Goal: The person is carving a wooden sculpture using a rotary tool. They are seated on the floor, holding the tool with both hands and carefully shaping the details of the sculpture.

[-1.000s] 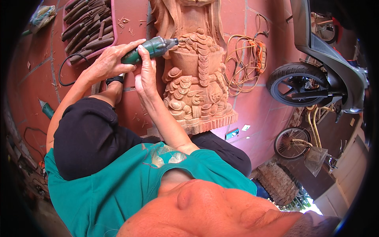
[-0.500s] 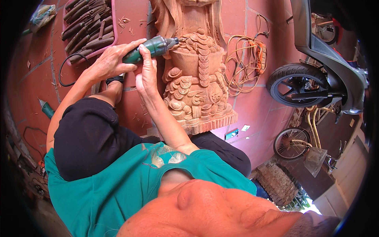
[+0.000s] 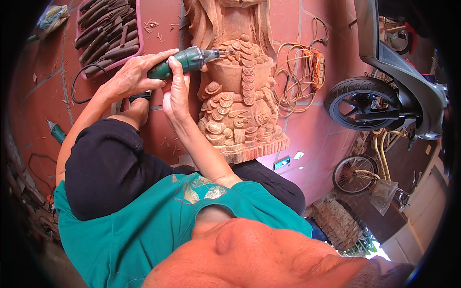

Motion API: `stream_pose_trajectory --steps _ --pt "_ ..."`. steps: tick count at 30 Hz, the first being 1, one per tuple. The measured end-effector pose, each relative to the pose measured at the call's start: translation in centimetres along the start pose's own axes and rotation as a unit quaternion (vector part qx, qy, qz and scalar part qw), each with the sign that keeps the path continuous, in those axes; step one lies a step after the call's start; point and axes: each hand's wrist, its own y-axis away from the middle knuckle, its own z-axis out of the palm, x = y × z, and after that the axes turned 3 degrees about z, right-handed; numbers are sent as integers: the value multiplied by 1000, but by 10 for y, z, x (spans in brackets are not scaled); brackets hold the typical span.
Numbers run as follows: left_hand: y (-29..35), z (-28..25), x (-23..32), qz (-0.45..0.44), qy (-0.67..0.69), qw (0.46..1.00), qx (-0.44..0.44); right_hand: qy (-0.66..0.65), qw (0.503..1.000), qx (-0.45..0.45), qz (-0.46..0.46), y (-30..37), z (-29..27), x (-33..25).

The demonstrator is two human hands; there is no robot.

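A green rotary grinder [image 3: 185, 62] with a dark nose is held in both hands. My left hand [image 3: 130, 77] wraps round its rear end, fingers closed over the body. From the near side, my right hand [image 3: 177, 93] grips the middle of the body, its thumb up along it. The thin bit points right, over the heaped coin shapes of a brown wood carving [image 3: 233, 74]; whether it touches the wood I cannot tell. The carving lies on the tiles, its ridged base toward me, with coin strings and rounded figures in relief.
A pink-rimmed tray [image 3: 140, 36] of chisels lies at the far left, a second green tool [image 3: 57, 132] below it. Right of the carving are a coiled orange cord [image 3: 288, 72] and power strip [image 3: 317, 69]. A motorbike wheel [image 3: 362, 103] and a bicycle [image 3: 355, 173] stand further right.
The grinder's nose has tipped slightly toward me, and its thin bit now shows over the coin heap. Both hands keep their hold with only a small shift.
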Motion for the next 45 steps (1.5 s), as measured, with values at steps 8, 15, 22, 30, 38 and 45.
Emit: stream_pose_trajectory --steps 8,15,22,30,38,45 --pt "-2 0 2 -3 -1 1000 -11 -4 1000 11 -3 0 -2 0" --pt "0 2 1 -5 2 1000 -3 7 1000 17 -9 -2 -2 2" --pt "3 5 -3 -12 9 1000 13 37 999 2 6 -6 -6 2" --pt "3 4 1 -47 25 999 -6 22 1000 6 10 -6 -5 1" --pt "4 2 0 -14 23 1000 -5 9 1000 15 -11 0 0 4" --pt "-1 3 1 3 4 1000 -7 7 1000 24 -16 -2 -7 5"
